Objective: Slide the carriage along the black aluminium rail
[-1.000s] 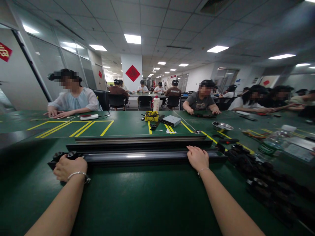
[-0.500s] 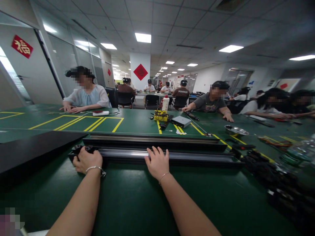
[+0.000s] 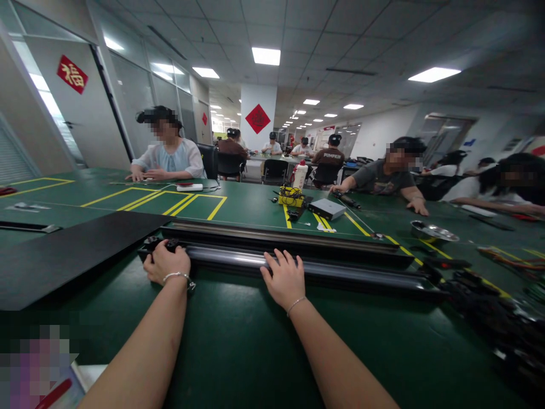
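Long black rail (image 3: 349, 274) lies across the green tabletop (image 3: 238, 341); left hand (image 3: 167, 262) grips its left end, right hand (image 3: 284, 278) rests open on its middle.

A big green table (image 3: 238, 341) has yellow lines (image 3: 187, 203) painted on it at eleven o'clock. A flat black sheet (image 3: 72, 250) lies at nine o'clock. At twelve o'clock sit a yellow box (image 3: 291, 197) with wires, a grey box (image 3: 327, 208) just beside it, and a white bottle (image 3: 300, 174) behind them. A shiny metal bowl (image 3: 428, 231) is at two o'clock. A person in a light blue top (image 3: 170, 159) sits at eleven o'clock. A person in a grey shirt (image 3: 385, 176) sits at one o'clock. A red sign (image 3: 258, 119) hangs on the far pillar.
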### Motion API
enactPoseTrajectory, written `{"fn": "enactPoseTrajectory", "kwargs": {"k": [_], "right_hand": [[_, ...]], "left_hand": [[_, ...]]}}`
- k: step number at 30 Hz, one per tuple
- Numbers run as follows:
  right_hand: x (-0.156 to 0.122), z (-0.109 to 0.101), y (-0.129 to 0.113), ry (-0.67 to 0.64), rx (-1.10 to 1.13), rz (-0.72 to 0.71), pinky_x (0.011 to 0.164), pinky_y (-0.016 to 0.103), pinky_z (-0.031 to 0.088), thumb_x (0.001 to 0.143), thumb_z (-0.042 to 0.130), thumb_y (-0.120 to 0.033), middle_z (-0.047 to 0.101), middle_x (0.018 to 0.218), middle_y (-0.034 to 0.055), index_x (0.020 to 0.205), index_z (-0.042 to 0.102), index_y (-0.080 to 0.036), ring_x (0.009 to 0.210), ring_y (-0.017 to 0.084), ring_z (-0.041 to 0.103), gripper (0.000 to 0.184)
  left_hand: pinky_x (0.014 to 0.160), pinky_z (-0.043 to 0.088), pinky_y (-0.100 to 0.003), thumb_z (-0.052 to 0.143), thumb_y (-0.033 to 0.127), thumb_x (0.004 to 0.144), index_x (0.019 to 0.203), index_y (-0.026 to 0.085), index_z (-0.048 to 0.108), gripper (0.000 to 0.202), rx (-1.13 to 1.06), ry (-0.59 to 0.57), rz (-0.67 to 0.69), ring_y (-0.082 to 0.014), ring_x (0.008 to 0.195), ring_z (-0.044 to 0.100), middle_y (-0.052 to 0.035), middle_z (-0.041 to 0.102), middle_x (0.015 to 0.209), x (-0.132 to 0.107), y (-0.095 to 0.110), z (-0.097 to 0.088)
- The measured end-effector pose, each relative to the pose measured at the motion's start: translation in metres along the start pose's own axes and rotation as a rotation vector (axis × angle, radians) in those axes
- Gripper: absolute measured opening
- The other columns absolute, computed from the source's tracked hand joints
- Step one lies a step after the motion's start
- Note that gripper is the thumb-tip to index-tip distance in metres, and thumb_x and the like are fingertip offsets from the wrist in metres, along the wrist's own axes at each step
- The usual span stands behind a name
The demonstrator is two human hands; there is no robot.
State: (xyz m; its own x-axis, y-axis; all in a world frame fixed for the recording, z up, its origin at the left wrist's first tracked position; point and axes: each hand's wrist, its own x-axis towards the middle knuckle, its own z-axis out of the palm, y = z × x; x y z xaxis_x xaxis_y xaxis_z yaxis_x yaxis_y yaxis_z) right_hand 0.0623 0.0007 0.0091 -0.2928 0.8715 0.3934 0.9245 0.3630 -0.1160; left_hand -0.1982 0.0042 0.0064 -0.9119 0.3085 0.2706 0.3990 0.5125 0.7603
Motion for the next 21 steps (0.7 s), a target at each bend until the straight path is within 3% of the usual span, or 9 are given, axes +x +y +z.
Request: {"fn": "enactPoseTrajectory", "kwargs": {"k": [21], "right_hand": [[0.0001, -0.0011, 0.0002, -0.003, 0.003, -0.007, 0.097, 0.044, 0.014, 0.085, 0.023, -0.05, 0.042, 0.13, 0.0017, 0.122, 0.044, -0.035, 0.12, 0.024, 0.03, 0.046]], "left_hand": [[0.092, 0.031, -0.05, 0.047, 0.036, 0.072, 0.109, 0.02, 0.053, 0.041, 0.044, -0.022, 0.028, -0.0309, 0.117, 0.031, -0.0112, 0.048, 0.12, -0.0008, 0.0016, -0.0021]]}}
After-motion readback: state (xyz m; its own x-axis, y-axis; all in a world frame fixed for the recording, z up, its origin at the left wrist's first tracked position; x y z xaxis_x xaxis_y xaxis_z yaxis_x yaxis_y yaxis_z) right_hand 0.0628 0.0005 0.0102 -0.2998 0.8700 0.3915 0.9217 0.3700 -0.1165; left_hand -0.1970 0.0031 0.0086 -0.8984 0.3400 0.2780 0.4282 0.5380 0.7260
